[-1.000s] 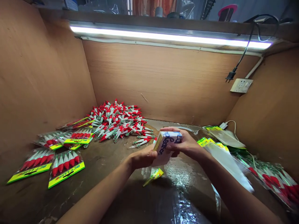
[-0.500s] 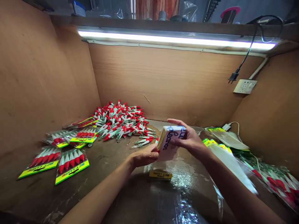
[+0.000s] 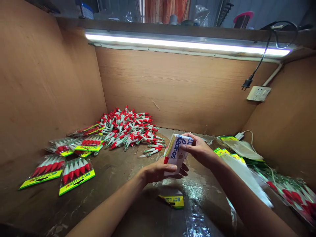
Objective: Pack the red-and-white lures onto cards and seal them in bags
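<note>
My left hand (image 3: 158,170) grips the lower end of a white block with blue handwritten-style lettering (image 3: 181,149), its thumb in front and fingertips showing past the far side. My right hand (image 3: 202,149) pinches the block's upper right part between thumb and fingers. The block is tilted, with a yellowish layered edge on its left. A small red piece (image 3: 166,160) shows at that edge, above my left thumb; what it belongs to is hidden. Just below my hands is a clear bag with a yellow BCT LURE header (image 3: 175,200); whether it touches the block I cannot tell.
A heap of red-and-white fishing lures (image 3: 128,128) lies at the back left. Filled lure packs (image 3: 76,172) spread along the left. On the right lie clear bags with yellow headers (image 3: 244,174) and more lures in plastic (image 3: 293,194). A plug (image 3: 247,83) dangles at the upper right.
My left hand has shifted right under the block and its fingers now wrap around it. My right hand has moved slightly left and down. The yellow header has dropped lower and tilted.
</note>
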`<move>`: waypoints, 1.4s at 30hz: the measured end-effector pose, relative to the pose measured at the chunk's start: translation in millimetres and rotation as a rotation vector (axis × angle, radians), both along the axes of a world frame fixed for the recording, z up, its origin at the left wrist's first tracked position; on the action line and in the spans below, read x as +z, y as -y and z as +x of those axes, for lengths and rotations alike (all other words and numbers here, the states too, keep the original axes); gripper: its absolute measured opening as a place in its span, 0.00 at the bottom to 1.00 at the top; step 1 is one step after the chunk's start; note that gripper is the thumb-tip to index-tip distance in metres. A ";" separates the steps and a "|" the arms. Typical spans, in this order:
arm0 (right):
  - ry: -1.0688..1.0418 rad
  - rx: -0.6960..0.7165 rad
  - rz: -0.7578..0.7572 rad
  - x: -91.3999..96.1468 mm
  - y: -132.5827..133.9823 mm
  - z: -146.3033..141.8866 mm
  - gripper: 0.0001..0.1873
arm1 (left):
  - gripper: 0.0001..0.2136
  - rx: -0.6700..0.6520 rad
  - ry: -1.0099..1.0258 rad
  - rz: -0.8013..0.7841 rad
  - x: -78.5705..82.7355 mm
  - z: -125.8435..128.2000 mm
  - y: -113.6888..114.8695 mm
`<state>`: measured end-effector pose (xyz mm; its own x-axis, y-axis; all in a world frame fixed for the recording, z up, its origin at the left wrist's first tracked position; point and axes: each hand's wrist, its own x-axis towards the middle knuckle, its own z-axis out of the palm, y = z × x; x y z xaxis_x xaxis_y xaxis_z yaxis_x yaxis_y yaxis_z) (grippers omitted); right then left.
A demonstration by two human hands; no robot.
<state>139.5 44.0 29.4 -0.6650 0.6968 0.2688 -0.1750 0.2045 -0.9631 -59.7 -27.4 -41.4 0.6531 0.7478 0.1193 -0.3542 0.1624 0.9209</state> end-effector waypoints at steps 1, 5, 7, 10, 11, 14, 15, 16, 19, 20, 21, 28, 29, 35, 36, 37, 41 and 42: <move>-0.010 -0.003 -0.009 -0.2 -1.6 0.8 0.22 | 0.24 -0.003 -0.005 -0.003 -0.1 -0.3 0.5; -0.008 -0.052 -0.021 1.5 -4.5 3.2 0.35 | 0.23 -0.013 0.002 -0.025 -0.7 1.3 2.0; -0.007 -0.072 0.016 3.3 -4.5 4.4 0.35 | 0.23 -0.008 0.012 -0.038 -0.9 2.3 2.1; -0.018 -0.058 0.068 6.5 -4.6 7.0 0.27 | 0.23 -0.020 0.022 -0.051 -1.2 2.6 1.3; -0.019 -0.050 0.076 7.4 -5.0 8.1 0.26 | 0.25 -0.034 0.038 -0.063 -1.2 2.4 0.9; -0.007 -0.028 0.085 8.5 -8.1 11.5 0.26 | 0.33 -0.094 0.134 -0.150 0.0 1.7 0.5; -0.003 -0.020 0.081 7.9 -9.8 12.6 0.26 | 0.35 -0.110 0.163 -0.185 0.8 1.6 0.7; -0.003 -0.014 0.070 6.8 -11.8 13.6 0.27 | 0.35 -0.120 0.183 -0.212 1.8 1.5 1.0; -0.031 -0.012 0.007 1.3 -18.4 16.1 0.28 | 0.30 -0.131 0.196 -0.222 4.4 2.0 1.9; -0.040 -0.014 -0.020 -0.6 -20.5 16.9 0.28 | 0.29 -0.133 0.193 -0.213 4.7 2.3 2.0; -0.046 -0.017 -0.043 -2.3 -22.3 17.6 0.28 | 0.29 -0.132 0.190 -0.205 4.7 2.7 1.8; -0.058 -0.057 -0.050 -2.7 -24.7 21.2 0.30 | 0.32 -0.049 0.129 -0.192 0.9 6.3 -1.3; -0.052 -0.060 -0.040 -2.1 -24.3 21.4 0.31 | 0.32 -0.033 0.115 -0.186 0.9 6.7 -1.4; -0.036 -0.132 0.040 -3.2 -25.7 21.6 0.28 | 0.33 0.019 0.081 -0.189 1.3 7.2 -2.3; -0.026 -0.148 0.061 -3.7 -26.3 21.4 0.28 | 0.33 0.010 0.092 -0.190 0.9 6.8 -2.8; -0.018 -0.161 0.081 -4.0 -26.9 21.3 0.28 | 0.32 -0.001 0.104 -0.190 0.2 6.3 -3.4; -0.012 -0.168 0.123 -4.6 -29.3 21.7 0.28 | 0.32 -0.021 0.134 -0.187 -2.9 4.0 -5.5; -0.011 -0.170 0.126 -4.6 -30.0 22.2 0.28 | 0.32 -0.024 0.135 -0.190 -3.6 3.7 -5.9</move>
<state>161.7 74.1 24.8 -0.5374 0.7592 0.3671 -0.1380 0.3502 -0.9264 -56.0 -21.6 -45.0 0.6584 0.7499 0.0650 -0.4659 0.3382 0.8177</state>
